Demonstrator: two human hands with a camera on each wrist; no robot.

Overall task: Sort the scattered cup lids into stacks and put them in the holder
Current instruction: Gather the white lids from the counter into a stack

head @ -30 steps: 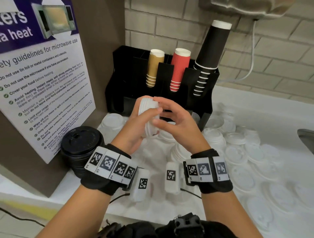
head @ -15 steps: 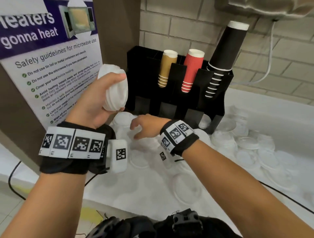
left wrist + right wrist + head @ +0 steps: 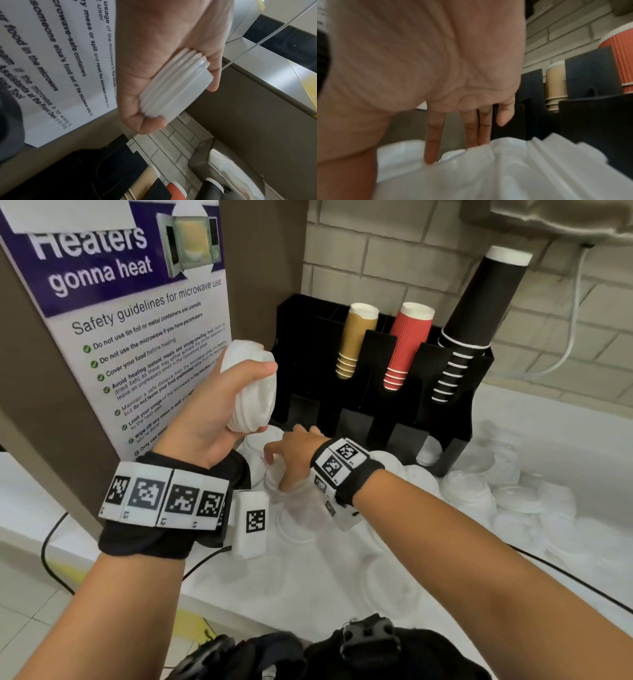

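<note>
Left hand (image 3: 219, 419): clenched round lid stack (image 3: 251, 390), axis level, raised left of holder (image 3: 376, 392). Right hand (image 3: 294, 455): fingers (image 3: 434, 135) straight, released, tips touching loose lids (image 3: 488, 169) directly beneath; nearer hand for next pick

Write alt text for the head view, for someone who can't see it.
The left hand holds a stack of white lids up beside a black cup holder, while the right hand reaches down to the loose lids scattered on the white counter. Tan, red and black cups stand in the holder.
</note>
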